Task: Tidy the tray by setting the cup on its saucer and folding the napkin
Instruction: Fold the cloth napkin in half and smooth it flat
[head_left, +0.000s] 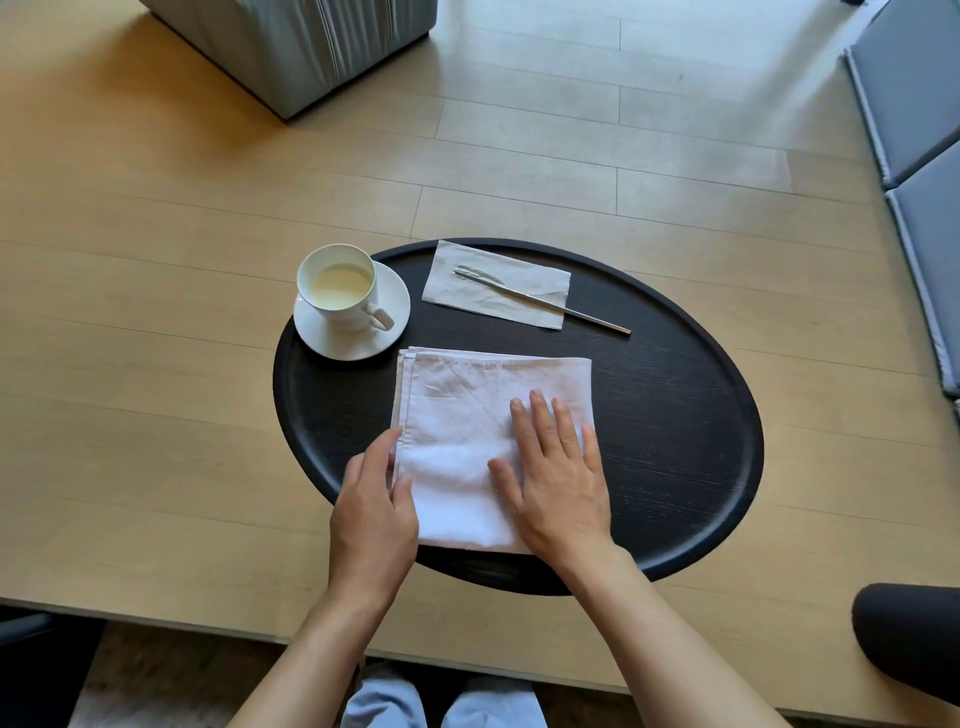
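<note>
A white cup (337, 288) with pale liquid stands upright on its white saucer (382, 340) at the far left of a round black tray (675, 415). A white cloth napkin (457, 410) lies folded into a rectangle in the tray's near middle. My right hand (556, 467) presses flat on the napkin's right half, fingers spread. My left hand (374, 504) sits at the napkin's left edge, thumb on top and fingers curled at the fold.
A grey paper napkin (498, 286) with a thin metal utensil (545, 304) across it lies at the tray's far side. The tray rests on a light wooden table (156, 389). Grey cushions (914, 156) at right, a grey upholstered block (301, 41) at the back.
</note>
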